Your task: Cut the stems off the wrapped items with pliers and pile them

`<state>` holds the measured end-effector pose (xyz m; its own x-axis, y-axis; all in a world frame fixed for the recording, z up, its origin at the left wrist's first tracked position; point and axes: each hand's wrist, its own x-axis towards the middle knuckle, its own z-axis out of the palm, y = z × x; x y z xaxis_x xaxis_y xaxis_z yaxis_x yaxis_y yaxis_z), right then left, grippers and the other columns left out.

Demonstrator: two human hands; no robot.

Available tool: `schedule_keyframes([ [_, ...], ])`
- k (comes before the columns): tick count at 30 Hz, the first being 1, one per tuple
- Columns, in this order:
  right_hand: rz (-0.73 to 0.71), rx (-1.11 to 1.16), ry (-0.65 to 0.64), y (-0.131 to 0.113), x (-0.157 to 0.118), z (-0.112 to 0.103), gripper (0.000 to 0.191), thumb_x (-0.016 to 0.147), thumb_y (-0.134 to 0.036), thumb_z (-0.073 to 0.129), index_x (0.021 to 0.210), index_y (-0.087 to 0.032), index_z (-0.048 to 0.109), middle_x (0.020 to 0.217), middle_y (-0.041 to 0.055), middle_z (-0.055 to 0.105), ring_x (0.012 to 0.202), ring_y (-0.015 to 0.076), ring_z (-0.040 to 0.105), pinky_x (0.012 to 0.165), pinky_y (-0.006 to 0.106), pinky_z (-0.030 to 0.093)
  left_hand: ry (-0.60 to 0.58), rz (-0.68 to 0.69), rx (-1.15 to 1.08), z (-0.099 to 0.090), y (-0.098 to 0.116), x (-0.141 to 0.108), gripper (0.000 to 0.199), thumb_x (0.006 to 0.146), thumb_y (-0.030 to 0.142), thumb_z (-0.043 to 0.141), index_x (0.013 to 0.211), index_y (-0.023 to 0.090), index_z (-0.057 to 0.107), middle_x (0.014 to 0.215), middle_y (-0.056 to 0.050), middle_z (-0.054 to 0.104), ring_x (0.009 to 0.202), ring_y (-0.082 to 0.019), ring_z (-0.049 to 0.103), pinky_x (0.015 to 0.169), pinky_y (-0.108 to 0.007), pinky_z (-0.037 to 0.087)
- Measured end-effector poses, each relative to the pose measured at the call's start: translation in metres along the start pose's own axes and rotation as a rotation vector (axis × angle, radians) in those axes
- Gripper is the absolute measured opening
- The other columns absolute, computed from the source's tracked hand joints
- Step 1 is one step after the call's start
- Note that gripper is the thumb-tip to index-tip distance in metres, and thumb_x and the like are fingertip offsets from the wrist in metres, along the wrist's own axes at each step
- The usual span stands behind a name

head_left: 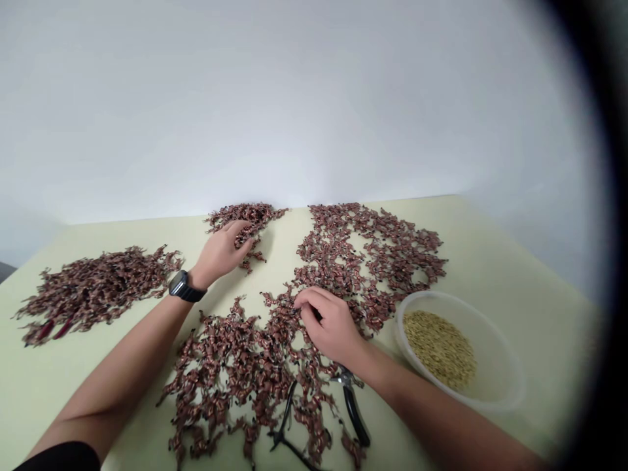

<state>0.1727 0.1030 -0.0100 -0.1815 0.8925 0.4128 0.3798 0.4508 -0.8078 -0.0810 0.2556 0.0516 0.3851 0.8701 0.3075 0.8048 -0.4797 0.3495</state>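
My left hand (226, 250) is at the near edge of a small back heap of brown figurines (250, 212), which look like little horses. Its thumb and fingers are apart, and I see nothing held in them. Over the large spread of the same figurines (240, 360), my right hand (330, 325) has its fingers curled in a pinch. The fingertips touch the figurines there, but what lies between them is hidden. Below that hand lie cutting pliers with a black handle (356, 415), and another black-handled tool (280, 437) rests among the figurines.
A translucent tub (495, 366) holding small yellowish pieces (439, 347) stands right of my right forearm. Another figurine heap (105, 284) lies at the left, with dark red handles (63, 326) at its near edge. The pale table (515, 261) meets a white wall (294, 104).
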Motion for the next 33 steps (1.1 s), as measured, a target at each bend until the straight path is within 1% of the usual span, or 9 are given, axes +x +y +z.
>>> schedule_keyframes([
  [2,-0.001,0.000,-0.003,0.000,0.000,0.000,0.022,0.091,-0.005,0.051,0.093,-0.022,0.065,0.094,0.0041,0.067,0.088,0.0194,0.064,0.083,0.032,0.050,-0.080,0.034,0.016,-0.018,0.012,-0.004,0.047,0.100,0.047,0.051,0.137,0.019,0.061,0.135,-0.013,0.066,0.085,-0.022,0.068,0.082,-0.039,0.051],
  [6,-0.001,-0.005,-0.010,0.000,-0.001,-0.001,0.022,0.092,-0.005,0.050,0.093,-0.022,0.065,0.094,0.0037,0.067,0.088,0.0191,0.064,0.083,0.032,0.049,-0.533,0.042,-0.032,-0.052,0.030,-0.022,0.052,0.098,0.058,0.054,0.140,0.029,0.061,0.133,-0.008,0.069,0.101,-0.026,0.070,0.084,-0.038,0.052],
  [8,-0.001,-0.009,-0.009,0.000,-0.001,-0.002,0.023,0.093,-0.005,0.050,0.093,-0.022,0.065,0.094,0.0036,0.067,0.088,0.0191,0.064,0.083,0.032,0.049,-0.717,0.007,-0.028,-0.060,0.033,-0.038,0.059,0.096,0.063,0.055,0.146,0.032,0.057,0.142,-0.008,0.064,0.118,-0.030,0.066,0.093,-0.041,0.051],
  [11,-0.005,-0.017,-0.009,-0.001,0.000,-0.002,0.023,0.093,-0.005,0.050,0.092,-0.022,0.065,0.093,0.0035,0.068,0.088,0.0193,0.064,0.082,0.032,0.049,-0.838,0.001,-0.036,-0.061,0.032,-0.069,0.070,0.094,0.065,0.057,0.156,0.036,0.044,0.157,-0.008,0.051,0.135,-0.036,0.055,0.103,-0.047,0.047],
  [14,-0.015,-0.025,-0.009,-0.001,0.000,-0.002,0.022,0.093,-0.005,0.050,0.092,-0.022,0.065,0.093,0.0033,0.068,0.088,0.0193,0.064,0.083,0.032,0.049,-0.855,0.086,-0.094,-0.059,0.033,-0.099,0.080,0.092,0.063,0.063,0.161,0.041,0.031,0.168,-0.006,0.033,0.149,-0.039,0.036,0.106,-0.049,0.045],
  [17,-0.013,-0.029,-0.007,-0.001,0.000,-0.002,0.022,0.093,-0.006,0.050,0.092,-0.022,0.065,0.093,0.0032,0.068,0.088,0.0193,0.064,0.083,0.032,0.049,-0.856,0.124,-0.133,-0.058,0.036,-0.121,0.081,0.090,0.056,0.069,0.161,0.041,0.032,0.167,-0.006,0.033,0.151,-0.039,0.031,0.108,-0.051,0.043],
  [22,-0.007,-0.042,-0.001,-0.001,0.000,-0.001,0.022,0.093,-0.007,0.051,0.091,-0.022,0.066,0.092,0.0033,0.068,0.088,0.0195,0.065,0.084,0.032,0.049,-0.791,0.093,-0.159,-0.054,0.038,-0.130,0.062,0.096,0.040,0.064,0.154,0.037,0.044,0.153,-0.009,0.051,0.136,-0.034,0.048,0.100,-0.046,0.049],
  [27,-0.015,-0.044,0.005,0.000,0.000,-0.001,0.022,0.093,-0.006,0.050,0.091,-0.022,0.066,0.092,0.0036,0.068,0.088,0.0195,0.065,0.084,0.032,0.049,-0.794,0.111,-0.205,-0.054,0.041,-0.122,0.057,0.088,0.031,0.070,0.144,0.033,0.057,0.138,-0.009,0.061,0.114,-0.028,0.061,0.088,-0.039,0.052],
  [33,-0.014,-0.044,0.010,0.000,0.000,-0.001,0.022,0.093,-0.007,0.051,0.090,-0.022,0.066,0.092,0.0039,0.069,0.088,0.0201,0.065,0.083,0.033,0.050,-0.812,0.092,-0.367,-0.056,0.046,-0.115,0.041,0.088,0.022,0.061,0.127,0.030,0.070,0.117,-0.008,0.070,0.087,-0.021,0.065,0.071,-0.033,0.049],
])
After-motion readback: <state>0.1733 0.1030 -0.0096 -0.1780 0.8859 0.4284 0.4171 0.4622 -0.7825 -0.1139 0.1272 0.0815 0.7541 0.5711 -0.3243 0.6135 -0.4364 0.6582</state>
